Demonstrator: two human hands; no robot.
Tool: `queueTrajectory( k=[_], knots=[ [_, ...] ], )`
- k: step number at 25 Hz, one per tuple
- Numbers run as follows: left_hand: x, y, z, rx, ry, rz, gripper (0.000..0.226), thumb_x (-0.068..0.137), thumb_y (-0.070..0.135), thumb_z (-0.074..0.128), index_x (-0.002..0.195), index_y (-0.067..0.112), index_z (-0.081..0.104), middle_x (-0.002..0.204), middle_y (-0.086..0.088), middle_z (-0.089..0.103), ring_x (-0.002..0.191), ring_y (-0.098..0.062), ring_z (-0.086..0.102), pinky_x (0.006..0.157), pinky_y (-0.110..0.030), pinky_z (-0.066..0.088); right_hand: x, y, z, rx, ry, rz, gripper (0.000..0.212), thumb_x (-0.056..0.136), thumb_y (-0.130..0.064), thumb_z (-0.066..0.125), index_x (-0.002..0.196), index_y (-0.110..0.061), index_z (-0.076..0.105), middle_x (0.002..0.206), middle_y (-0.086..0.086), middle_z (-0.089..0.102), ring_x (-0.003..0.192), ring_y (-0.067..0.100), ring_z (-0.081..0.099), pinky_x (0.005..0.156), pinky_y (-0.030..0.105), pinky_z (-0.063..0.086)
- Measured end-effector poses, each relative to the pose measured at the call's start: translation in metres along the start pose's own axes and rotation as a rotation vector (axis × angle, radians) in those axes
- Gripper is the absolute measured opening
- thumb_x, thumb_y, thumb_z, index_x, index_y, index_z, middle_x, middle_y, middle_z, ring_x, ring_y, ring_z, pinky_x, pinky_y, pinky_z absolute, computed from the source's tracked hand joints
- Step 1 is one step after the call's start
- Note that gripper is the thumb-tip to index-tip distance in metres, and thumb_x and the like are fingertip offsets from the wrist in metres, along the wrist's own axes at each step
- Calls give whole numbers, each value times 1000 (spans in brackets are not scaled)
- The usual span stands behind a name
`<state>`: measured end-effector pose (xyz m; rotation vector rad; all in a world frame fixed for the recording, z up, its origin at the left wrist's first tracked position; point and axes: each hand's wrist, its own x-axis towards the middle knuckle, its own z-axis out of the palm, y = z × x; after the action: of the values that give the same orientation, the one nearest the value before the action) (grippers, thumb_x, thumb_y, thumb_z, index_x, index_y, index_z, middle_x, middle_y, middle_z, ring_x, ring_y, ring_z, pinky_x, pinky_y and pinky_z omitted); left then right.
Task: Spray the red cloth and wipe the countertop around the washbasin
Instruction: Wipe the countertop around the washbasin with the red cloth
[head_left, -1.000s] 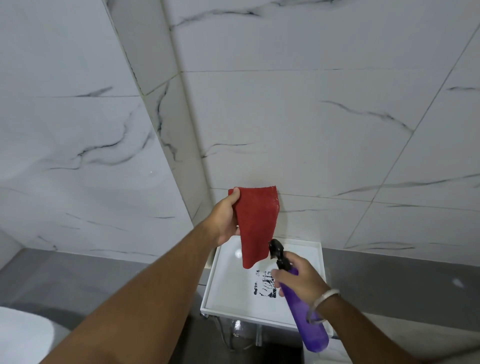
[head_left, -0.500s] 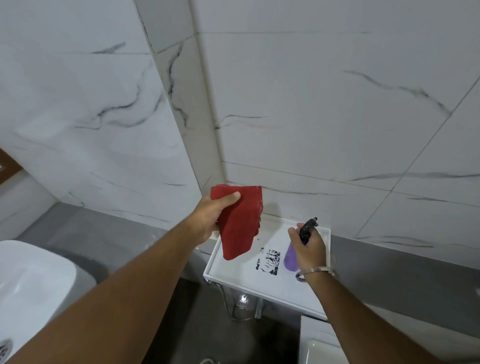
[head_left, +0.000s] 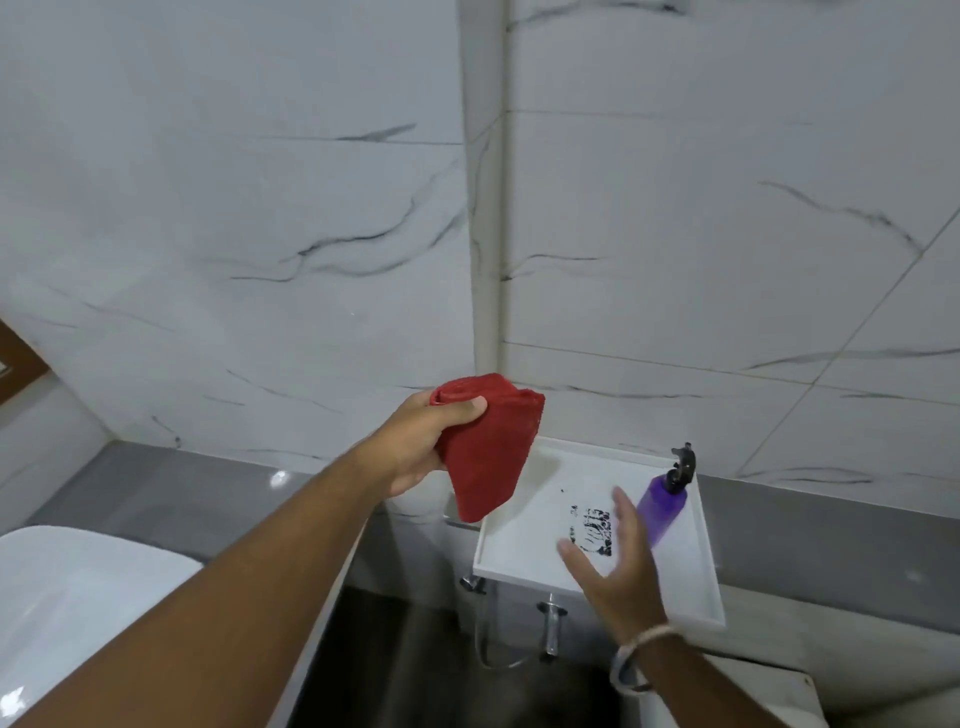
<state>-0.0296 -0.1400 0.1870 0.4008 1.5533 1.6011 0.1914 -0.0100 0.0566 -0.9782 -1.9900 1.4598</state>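
Purple spray bottle (head_left: 662, 513) upright, nozzle leftward

one red cloth (head_left: 488, 457), one purple spray bottle (head_left: 662, 512), one white tray (head_left: 696, 587), one washbasin (head_left: 78, 597), two hands, one bracelet (head_left: 631, 660).

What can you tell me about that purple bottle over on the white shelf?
The purple spray bottle looks like translucent plastic, with a black trigger nozzle on top. It stands on the white tray-like shelf against the marble-look wall, near the shelf's right rear corner, leaning in this wide-angle view. The right hand is open just in front of it, fingers spread, not gripping it; whether a fingertip brushes it cannot be told. How full it is cannot be judged.
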Motion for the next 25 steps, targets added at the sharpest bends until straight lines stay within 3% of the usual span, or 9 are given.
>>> queueTrajectory(
  k=[3,6,9,12,15,18,21,23,25],
  knots=[
    [-21,10,-47,25,-87,30,29,96,18,63,125,13,66,115,-10,75,104,-25,72,91,-47,58,30,-68,51,101,-432,-39,105,66,-46,83,149,-29,22,150,-11,37,133,5,39,111,32,33],
    [-32,0,-119,105,-29,76,25,97,20,64,121,16,66,106,-4,76,97,-20,73,81,-41,62,47,-105,110,2,-679,-52,46,79,-28,78,121,-23,60,113,0,71,105,15,67,91,44,55],
    [-38,-32,-204,361,61,122,16,95,17,69,106,6,66,87,1,71,84,-10,68,77,-28,56,53,-105,163,-327,-689,-200,12,83,-28,71,91,-18,70,86,2,74,79,15,69,76,41,57],
    [-30,-73,-266,765,122,81,15,91,18,71,89,5,65,75,6,59,69,0,55,67,-18,44,71,-96,213,-633,-751,-358,16,82,-34,67,79,-18,69,71,-4,65,67,14,59,65,32,45],
    [4,-105,-307,958,208,11,4,92,17,67,90,14,65,87,0,64,85,-19,62,73,-29,44,98,-84,268,-738,-808,-420,12,83,-29,65,90,-24,73,73,-9,68,72,13,61,67,28,45],
    [33,-121,-334,1090,316,-88,14,95,17,62,108,20,68,108,2,65,107,-25,59,85,-34,44,128,-62,318,-892,-738,-636,25,83,-30,56,103,-26,69,85,-1,73,81,22,65,69,32,49],
    [26,-129,-353,1204,301,-312,35,98,27,57,132,33,59,133,6,57,129,-20,49,104,-36,38,131,-23,354,-1123,-949,-735,36,89,-38,51,119,-20,59,110,9,67,99,33,61,83,40,49],
    [0,-135,-364,1283,319,-412,41,100,43,51,140,35,52,143,2,55,131,-24,49,107,-40,38,116,7,363,-1235,-1059,-765,49,92,-47,43,130,-17,52,122,14,58,103,37,57,89,43,47],
    [-27,-140,-373,1316,419,-391,49,100,55,41,141,31,51,141,-2,59,128,-26,54,108,-44,40,110,27,367,-1209,-961,-837,55,89,-50,37,126,-14,55,121,16,58,100,38,58,85,44,51]
  ],
)
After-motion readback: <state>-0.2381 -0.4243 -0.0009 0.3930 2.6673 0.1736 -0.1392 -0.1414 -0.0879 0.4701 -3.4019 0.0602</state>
